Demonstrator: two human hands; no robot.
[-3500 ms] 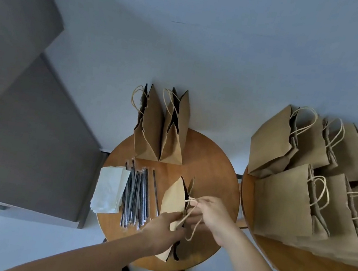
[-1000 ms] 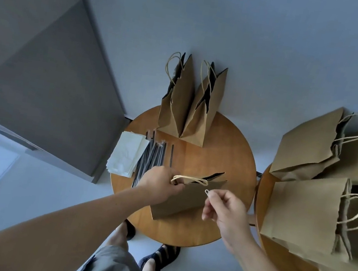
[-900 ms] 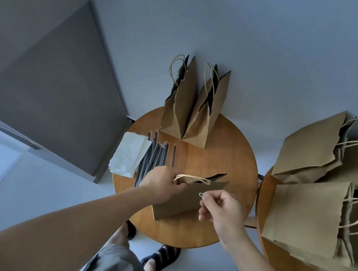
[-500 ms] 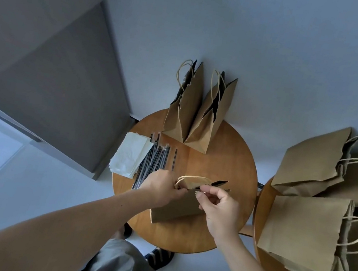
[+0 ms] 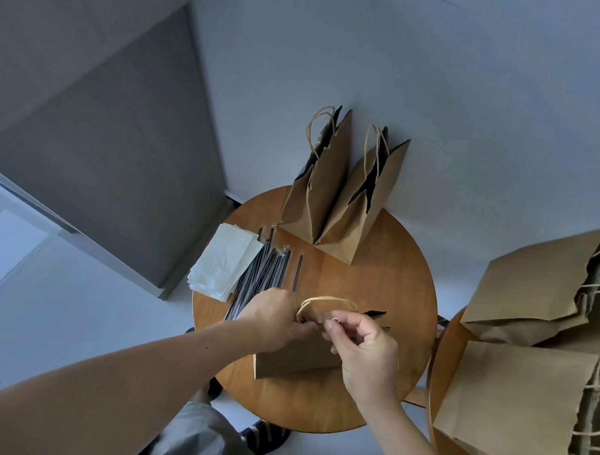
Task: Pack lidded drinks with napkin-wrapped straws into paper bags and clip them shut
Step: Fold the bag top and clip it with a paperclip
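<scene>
- Brown paper bag (image 5: 293,360) lies on its side at the near middle of the round wooden bench (image 5: 396,301), mouth pointing far-right.
- Left hand (image 5: 268,320) clenches the bag's top by the twine handle (image 5: 330,301).
- Right hand (image 5: 369,352) pinches a small metal clip (image 5: 335,318) at the bag's top edge.
- Two open bags (image 5: 338,202) stand at the far edge.
- Black straws (image 5: 262,280) and white napkins (image 5: 224,262) lie at left.
- More bags (image 5: 514,403) are piled on a second bench (image 5: 448,353), right.
</scene>
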